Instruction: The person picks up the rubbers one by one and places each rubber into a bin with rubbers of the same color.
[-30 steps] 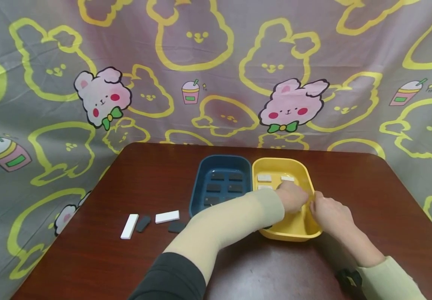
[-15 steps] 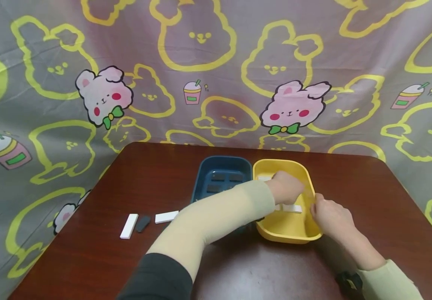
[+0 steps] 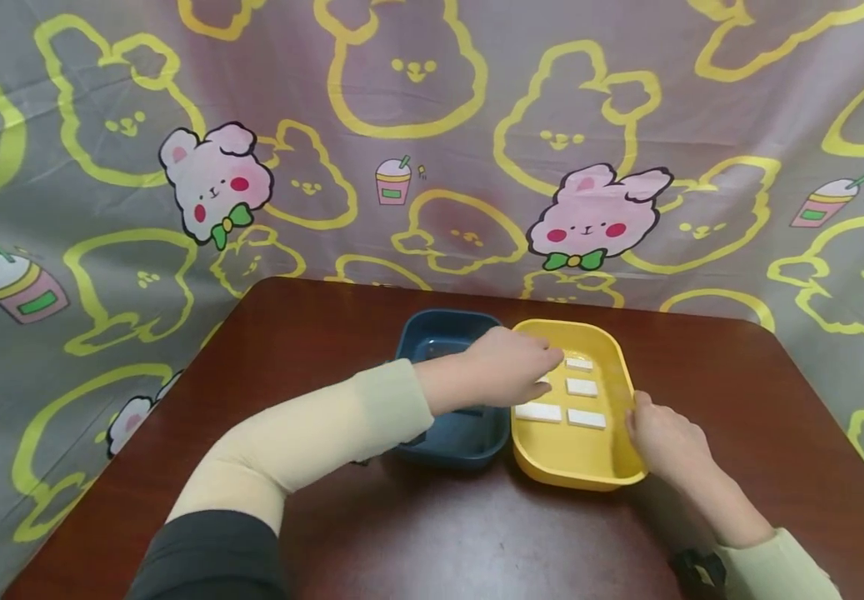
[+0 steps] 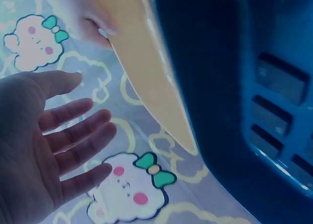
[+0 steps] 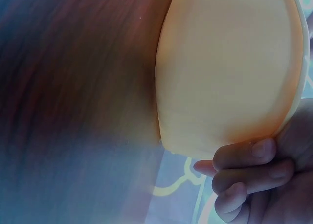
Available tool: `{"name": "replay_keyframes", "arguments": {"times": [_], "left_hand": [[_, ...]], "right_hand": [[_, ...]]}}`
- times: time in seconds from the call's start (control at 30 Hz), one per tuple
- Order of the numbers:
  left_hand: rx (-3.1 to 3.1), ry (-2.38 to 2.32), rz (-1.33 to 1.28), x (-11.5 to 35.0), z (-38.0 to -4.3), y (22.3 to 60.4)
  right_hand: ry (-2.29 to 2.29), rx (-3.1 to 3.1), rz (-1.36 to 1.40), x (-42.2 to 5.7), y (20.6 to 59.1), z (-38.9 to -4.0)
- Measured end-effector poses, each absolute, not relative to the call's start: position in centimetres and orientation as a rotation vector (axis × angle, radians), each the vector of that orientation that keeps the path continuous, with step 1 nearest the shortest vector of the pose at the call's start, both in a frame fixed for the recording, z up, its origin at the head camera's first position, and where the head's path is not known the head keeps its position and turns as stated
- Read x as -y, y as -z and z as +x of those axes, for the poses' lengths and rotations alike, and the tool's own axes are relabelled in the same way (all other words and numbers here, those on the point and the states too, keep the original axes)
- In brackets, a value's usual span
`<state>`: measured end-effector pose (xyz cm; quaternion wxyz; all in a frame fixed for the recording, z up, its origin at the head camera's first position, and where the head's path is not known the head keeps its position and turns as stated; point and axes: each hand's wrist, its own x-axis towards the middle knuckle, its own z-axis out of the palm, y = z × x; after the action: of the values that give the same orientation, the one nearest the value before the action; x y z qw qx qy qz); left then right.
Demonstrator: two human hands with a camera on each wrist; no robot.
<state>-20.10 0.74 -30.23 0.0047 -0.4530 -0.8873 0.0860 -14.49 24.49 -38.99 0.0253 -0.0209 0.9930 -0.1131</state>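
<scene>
My left hand point(image 3: 502, 367) hovers over the border between a dark blue tray point(image 3: 461, 442) and a yellow tray point(image 3: 566, 475). In the left wrist view its fingers are spread and relaxed, holding nothing. White rectangular blocks lie in rows inside the yellow tray, among them a front right block point(image 3: 586, 418) and a front left block point(image 3: 539, 412); the hand hides part of the rows. My right hand point(image 3: 667, 437) grips the right rim of the yellow tray, fingers curled against its outer wall in the right wrist view.
Several dark grey blocks, such as one dark block point(image 4: 282, 77), sit in the blue tray. The left forearm covers much of that tray and the table left of it. A patterned curtain point(image 3: 446, 125) hangs behind the brown table point(image 3: 312, 333).
My left hand has left the inside of the yellow tray and moved left and up, uncovering the white blocks there. The right hand stays at the rim. The head view has shifted slightly.
</scene>
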Motion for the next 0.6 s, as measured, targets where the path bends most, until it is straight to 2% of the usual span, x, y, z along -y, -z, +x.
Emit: {"name": "replay_keyframes", "arguments": {"times": [0.37,0.6], "left_hand": [[2.665,0.170,-1.332,9.7,-18.4,30.8],[2.842,0.334,-1.054,16.7,-18.9,30.9]], "right_hand": [[0.352,-3.085,-0.079,-24.6,39.4,-14.3],[0.361,-3.080,-0.077,-24.7,39.2,-14.5]]}}
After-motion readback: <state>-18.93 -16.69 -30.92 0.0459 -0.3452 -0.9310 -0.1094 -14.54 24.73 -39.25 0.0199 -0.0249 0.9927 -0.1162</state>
